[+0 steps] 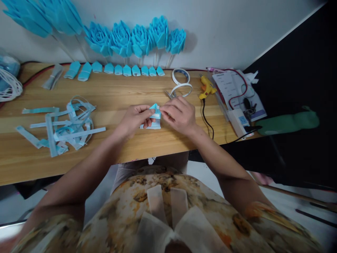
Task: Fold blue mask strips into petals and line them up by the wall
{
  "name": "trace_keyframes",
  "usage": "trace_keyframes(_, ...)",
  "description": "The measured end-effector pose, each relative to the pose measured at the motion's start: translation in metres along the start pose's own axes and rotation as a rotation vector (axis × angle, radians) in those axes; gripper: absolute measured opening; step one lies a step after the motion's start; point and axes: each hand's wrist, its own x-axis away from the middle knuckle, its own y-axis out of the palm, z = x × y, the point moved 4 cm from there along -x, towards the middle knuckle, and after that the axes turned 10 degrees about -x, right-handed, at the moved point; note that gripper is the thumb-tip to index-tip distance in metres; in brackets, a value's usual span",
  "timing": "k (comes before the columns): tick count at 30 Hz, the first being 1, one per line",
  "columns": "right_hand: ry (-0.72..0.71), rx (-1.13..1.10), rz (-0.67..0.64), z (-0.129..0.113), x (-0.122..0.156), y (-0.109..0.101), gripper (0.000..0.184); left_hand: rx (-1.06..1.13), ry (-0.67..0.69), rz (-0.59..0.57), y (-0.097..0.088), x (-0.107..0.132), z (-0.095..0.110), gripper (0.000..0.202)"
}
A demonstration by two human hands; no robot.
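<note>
At the far left edge of the counter [110, 95] a bundle of white cords [7, 86] lies well left of the folded piece, out of the working space. Nearer, but still well to the left of the folded piece, a loose heap of blue and white strips [63, 126] lies tangled, looking like offcuts pushed aside so the middle stays free.

Behind the folded piece, along the back edge by the wall, a row of small blue folded petals [118, 69] is lined up side by side, apparently sorted for easy picking. Above them, blue paper-like flowers [137, 37] on thin sticks lean against the wall, likely propped there to keep their shape.

The left hand [134, 119] is closed in a pinch on the left side of the folded piece [154, 117], a small light-blue bit held just above the counter's middle. The right hand [179, 116] grips its right side with fingertips curled over the top. Both hold it close together, which suits pressing a crease or tuck.

Just behind and right of the folded piece lie two white rings [181, 82] that look like tape rolls, within easy reach. Further right, a yellow glue gun [206, 88] rests with its black cable trailing off the front edge. Right of the glue gun a printed sheet [229, 82], a white power strip [239, 121] and a green object [289, 123] sit at the counter's end.
</note>
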Motion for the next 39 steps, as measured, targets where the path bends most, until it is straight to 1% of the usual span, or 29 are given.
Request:
trace_keyframes(2, -0.047, 0.010, 0.008, 0.000, 0.002, 0.001, 0.020, 0.026, 0.002, -0.005, 0.000, -0.001, -0.002, 0.016)
trace_keyframes(4, -0.062, 0.010, -0.003, 0.001, 0.004, 0.002, 0.020, 0.040, 0.004, -0.006, -0.001, -0.002, -0.004, 0.015)
trace_keyframes(10, -0.022, -0.001, -0.077, 0.000, 0.001, 0.003, 0.022, 0.018, 0.002, -0.003, -0.002, -0.003, -0.006, 0.019)
trace_keyframes(17, -0.056, -0.028, -0.171, -0.008, -0.007, -0.004, 0.023, -0.016, 0.022, 0.038, -0.003, -0.003, -0.004, 0.018)
trace_keyframes(19, -0.042, -0.076, -0.152, -0.010, -0.010, -0.008, 0.023, -0.022, 0.036, 0.053, -0.005, -0.003, -0.005, 0.018)
trace_keyframes(21, 0.027, -0.151, -0.092, -0.010, -0.012, -0.013, 0.024, -0.032, 0.050, 0.052, -0.006, -0.004, -0.006, 0.018)
trace_keyframes(24, 0.195, -0.298, 0.002, -0.007, -0.014, -0.015, 0.021, -0.075, 0.068, 0.055, -0.006, -0.004, -0.007, 0.020)
trace_keyframes(26, 0.312, -0.434, 0.005, -0.002, -0.014, -0.010, 0.019, -0.111, 0.077, 0.070, -0.006, -0.004, -0.006, 0.022)
trace_keyframes(29, 0.459, -0.650, -0.042, 0.004, -0.012, 0.003, 0.029, -0.168, 0.068, 0.076, -0.006, -0.002, -0.004, 0.025)
trace_keyframes(31, 0.512, -0.723, -0.050, 0.005, -0.012, 0.010, 0.032, -0.209, 0.066, 0.055, -0.005, 0.000, -0.003, 0.030)
trace_keyframes(33, 0.542, -0.742, -0.025, 0.004, -0.013, 0.014, 0.031, -0.252, 0.098, 0.039, -0.004, 0.001, 0.000, 0.034)
trace_keyframes(36, 0.575, -0.777, 0.009, 0.000, -0.013, 0.015, 0.032, -0.321, 0.182, 0.059, -0.005, 0.002, 0.003, 0.036)
trace_keyframes(39, 0.617, -0.926, 0.039, -0.002, -0.010, 0.017, 0.031, -0.373, 0.221, 0.073, -0.005, 0.001, 0.002, 0.036)
